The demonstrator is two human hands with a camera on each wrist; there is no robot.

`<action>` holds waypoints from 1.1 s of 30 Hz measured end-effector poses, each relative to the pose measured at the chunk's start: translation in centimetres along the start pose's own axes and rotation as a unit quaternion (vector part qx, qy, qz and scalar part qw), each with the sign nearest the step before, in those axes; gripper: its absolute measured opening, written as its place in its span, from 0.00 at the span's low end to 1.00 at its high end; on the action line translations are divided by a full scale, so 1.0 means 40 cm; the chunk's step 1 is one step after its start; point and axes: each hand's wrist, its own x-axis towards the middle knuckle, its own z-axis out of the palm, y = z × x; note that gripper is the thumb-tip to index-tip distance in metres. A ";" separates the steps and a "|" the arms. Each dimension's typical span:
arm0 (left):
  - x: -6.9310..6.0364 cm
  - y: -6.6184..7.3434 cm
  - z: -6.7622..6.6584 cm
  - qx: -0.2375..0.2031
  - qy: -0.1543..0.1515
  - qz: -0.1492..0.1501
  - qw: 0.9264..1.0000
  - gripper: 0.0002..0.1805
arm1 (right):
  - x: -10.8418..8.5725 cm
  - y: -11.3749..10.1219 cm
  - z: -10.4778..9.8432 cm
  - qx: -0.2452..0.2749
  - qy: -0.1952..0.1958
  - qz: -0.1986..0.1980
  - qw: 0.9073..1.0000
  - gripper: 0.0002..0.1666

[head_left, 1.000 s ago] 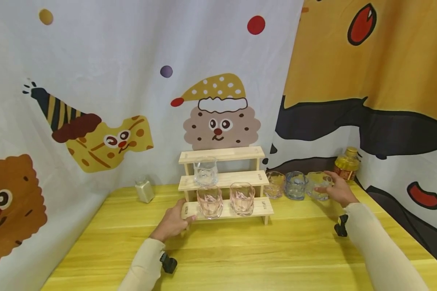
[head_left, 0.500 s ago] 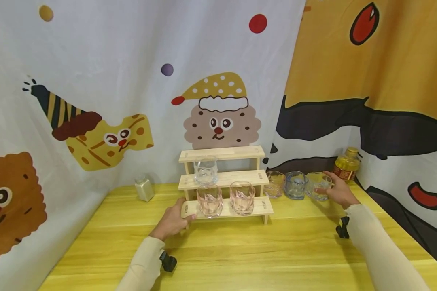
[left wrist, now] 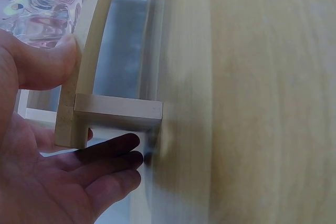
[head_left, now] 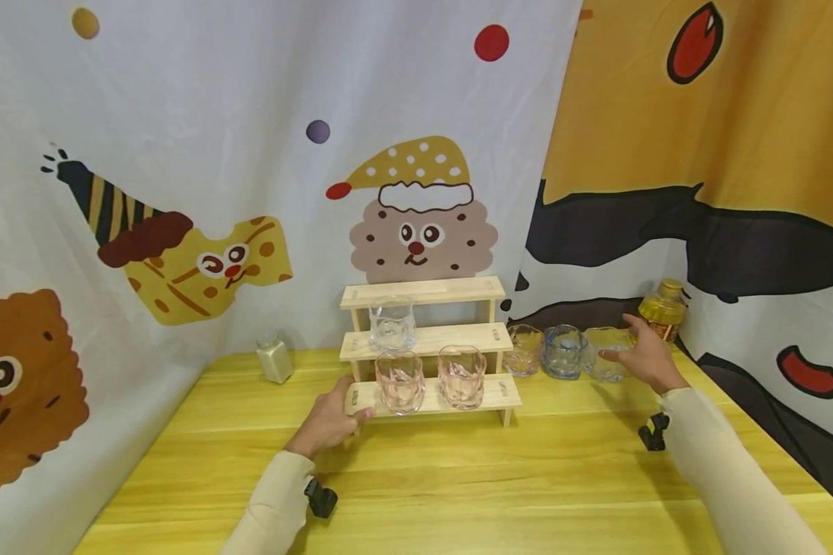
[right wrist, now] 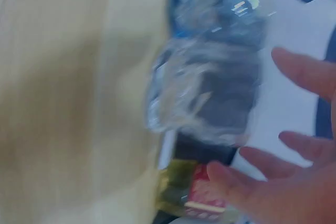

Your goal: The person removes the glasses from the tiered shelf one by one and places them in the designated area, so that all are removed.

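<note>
My left hand [head_left: 328, 420] grips the left end of a three-step wooden stand [head_left: 496, 395]; in the left wrist view its thumb presses the board [left wrist: 84, 72], with fingers beyond and below it. Two pinkish glasses [head_left: 400, 385] [head_left: 461, 379] stand on the lowest step, and a clear glass [head_left: 392, 330] on the middle one. Right of the stand, my right hand [head_left: 651, 356] is spread beside the rightmost clear glass [head_left: 604, 364]. The right wrist view shows a gap between that glass [right wrist: 205, 93] and the fingers of the hand [right wrist: 294, 187].
A blue-tinted glass [head_left: 563, 354] and a pinkish glass [head_left: 525, 353] stand between the stand and the rightmost glass. Behind my right hand is a yellow oil bottle [head_left: 662, 308]. A small jar [head_left: 274, 361] stands at the back left, before the patterned curtain [head_left: 250, 100].
My right hand has let go of the rightmost glass, its fingers spreading and drawing slightly away to the right. The left hand keeps its grip on the stand.
</note>
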 end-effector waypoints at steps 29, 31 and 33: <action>0.002 -0.003 0.004 0.014 0.008 0.008 1.000 0.32 | -0.094 -0.266 0.116 0.108 0.037 -0.135 0.984 0.33; 0.001 -0.003 0.004 0.018 0.009 0.007 1.000 0.32 | -0.097 -0.282 0.130 0.108 0.031 -0.146 0.983 0.32; 0.001 -0.004 0.004 0.020 0.010 0.007 1.000 0.33 | -0.099 -0.296 0.145 0.110 0.024 -0.159 0.981 0.31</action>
